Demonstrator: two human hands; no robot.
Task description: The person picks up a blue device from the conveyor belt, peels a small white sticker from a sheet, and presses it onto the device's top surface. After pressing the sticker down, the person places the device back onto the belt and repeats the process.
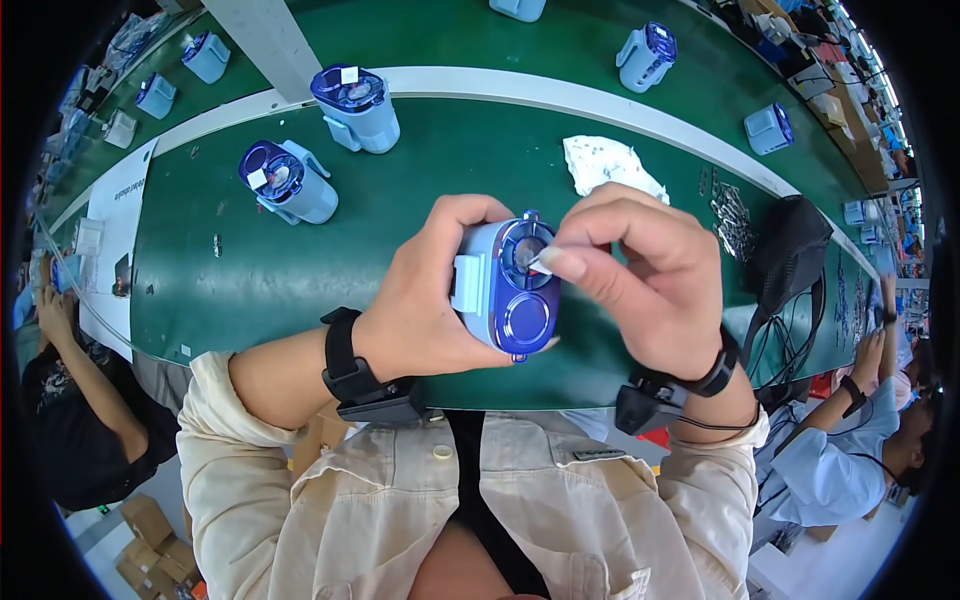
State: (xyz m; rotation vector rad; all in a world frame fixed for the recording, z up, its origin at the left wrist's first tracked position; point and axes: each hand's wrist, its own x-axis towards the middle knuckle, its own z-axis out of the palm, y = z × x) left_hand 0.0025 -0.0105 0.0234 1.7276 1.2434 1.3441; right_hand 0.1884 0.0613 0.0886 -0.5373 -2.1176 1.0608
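Head view: left hand (410, 295) curls around a light-blue device (478, 290) with a dark-blue end, holding it above the green desk (400, 225). The right hand (665, 275) pinches a small whitish piece (539, 266) between thumb and index finger, at the round grille on that end. Two similar devices (374, 128) stand farther off to the left; a crumpled white sheet (610, 165) lies just beyond the right hand, with loose metal parts (733, 218) and a black bag (792, 250) beside them to its right.
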